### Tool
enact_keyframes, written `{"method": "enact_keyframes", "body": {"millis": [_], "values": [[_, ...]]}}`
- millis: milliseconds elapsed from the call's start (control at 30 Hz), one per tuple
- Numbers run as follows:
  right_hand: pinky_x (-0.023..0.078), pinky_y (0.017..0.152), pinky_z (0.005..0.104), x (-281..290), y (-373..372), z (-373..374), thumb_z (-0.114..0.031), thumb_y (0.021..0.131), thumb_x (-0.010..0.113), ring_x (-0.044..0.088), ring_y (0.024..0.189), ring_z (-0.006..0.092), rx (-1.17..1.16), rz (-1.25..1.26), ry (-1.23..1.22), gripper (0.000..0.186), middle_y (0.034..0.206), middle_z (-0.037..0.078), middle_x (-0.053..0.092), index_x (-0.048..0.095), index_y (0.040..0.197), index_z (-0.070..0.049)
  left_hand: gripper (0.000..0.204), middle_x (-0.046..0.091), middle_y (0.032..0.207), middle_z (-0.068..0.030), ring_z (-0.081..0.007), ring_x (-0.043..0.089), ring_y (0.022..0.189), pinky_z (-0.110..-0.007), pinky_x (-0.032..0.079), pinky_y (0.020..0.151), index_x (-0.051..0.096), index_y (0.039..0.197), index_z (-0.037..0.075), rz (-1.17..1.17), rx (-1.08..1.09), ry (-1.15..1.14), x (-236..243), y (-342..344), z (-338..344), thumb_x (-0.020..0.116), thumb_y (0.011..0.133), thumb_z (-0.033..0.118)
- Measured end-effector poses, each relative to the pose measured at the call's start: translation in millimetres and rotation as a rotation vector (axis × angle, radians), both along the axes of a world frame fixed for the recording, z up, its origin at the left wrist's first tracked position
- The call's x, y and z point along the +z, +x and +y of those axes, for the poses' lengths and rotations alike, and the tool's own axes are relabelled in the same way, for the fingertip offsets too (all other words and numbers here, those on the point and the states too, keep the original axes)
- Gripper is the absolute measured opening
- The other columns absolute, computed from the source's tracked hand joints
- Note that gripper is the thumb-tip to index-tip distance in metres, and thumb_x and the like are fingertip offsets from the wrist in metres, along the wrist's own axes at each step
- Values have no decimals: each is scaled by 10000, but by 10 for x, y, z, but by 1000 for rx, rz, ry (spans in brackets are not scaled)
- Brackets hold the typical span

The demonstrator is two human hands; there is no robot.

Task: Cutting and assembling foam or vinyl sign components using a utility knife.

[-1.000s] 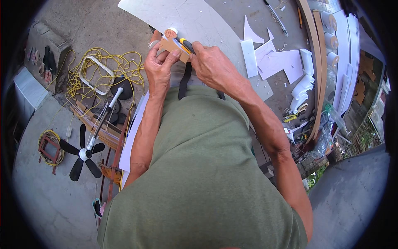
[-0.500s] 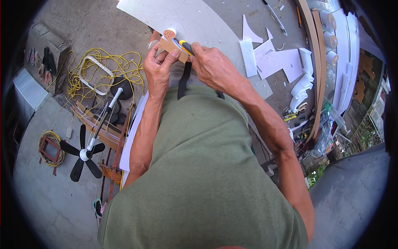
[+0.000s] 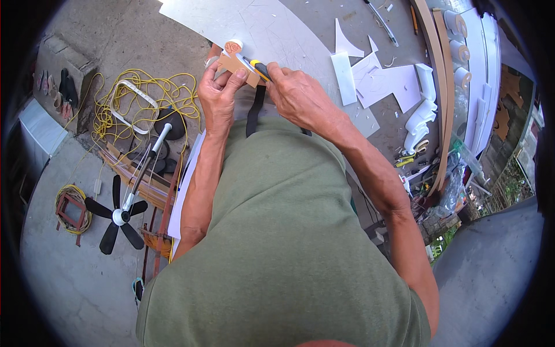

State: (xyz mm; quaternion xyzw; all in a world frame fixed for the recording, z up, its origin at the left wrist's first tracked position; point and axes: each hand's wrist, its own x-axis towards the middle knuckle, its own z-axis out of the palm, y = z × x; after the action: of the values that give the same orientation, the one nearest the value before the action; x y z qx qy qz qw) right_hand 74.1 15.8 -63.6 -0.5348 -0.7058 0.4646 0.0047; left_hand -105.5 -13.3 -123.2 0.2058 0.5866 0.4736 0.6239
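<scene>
My left hand [image 3: 217, 98] pinches a small brown cardboard piece [image 3: 250, 78] with white material along its side. My right hand [image 3: 298, 95] is closed on a yellow-and-black knife-like tool [image 3: 260, 70], whose tip lies against that piece, partly hidden. Beside them, a short round white piece with a brown, red-marked top [image 3: 233, 46] is at the near edge of a pale sheet board [image 3: 277, 29]. A black strap [image 3: 254, 110] hangs below the hands, over the lap.
White cut scraps [image 3: 399, 87], white curved pieces [image 3: 417, 127], pens [image 3: 381, 23] and round pieces [image 3: 459, 52] lie right, beside long brown strips [image 3: 442, 115]. Left are tangled yellow cable [image 3: 179, 89], a black-bladed fan [image 3: 120, 217], footwear [image 3: 65, 84] and a concrete block [image 3: 75, 58].
Both hands keep their grips on the piece and tool, shifting very slightly leftward in the picture. The board and scraps shift a little with them.
</scene>
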Motion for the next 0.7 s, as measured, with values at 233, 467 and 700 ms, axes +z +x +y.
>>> {"method": "enact_keyframes", "body": {"millis": [233,467,700], "values": [[497,664,481,-42,131,-212,-189,1004,518,636,737,433,-132,-4,40,264,883,237,647,510,1197,-8,569,695,1066,-243,-207,697,931,-310,585,797,474,1305,-133,1,-12,6,7,-35,2,763,855,64],[515,634,362,153,581,-315,-282,997,594,650,681,205,-599,323,-177,388,793,105,633,544,1238,18,562,703,1091,-180,-222,706,963,-356,584,857,484,1342,-97,-275,-33,38,245,-228,-7,733,876,93],[532,584,277,390,530,-395,-284,918,726,627,614,96,-852,694,-357,377,754,34,625,586,1119,3,613,666,1143,-161,-212,683,1023,-352,566,904,494,1335,-93,-524,-135,121,567,-101,225,762,865,197]]}}
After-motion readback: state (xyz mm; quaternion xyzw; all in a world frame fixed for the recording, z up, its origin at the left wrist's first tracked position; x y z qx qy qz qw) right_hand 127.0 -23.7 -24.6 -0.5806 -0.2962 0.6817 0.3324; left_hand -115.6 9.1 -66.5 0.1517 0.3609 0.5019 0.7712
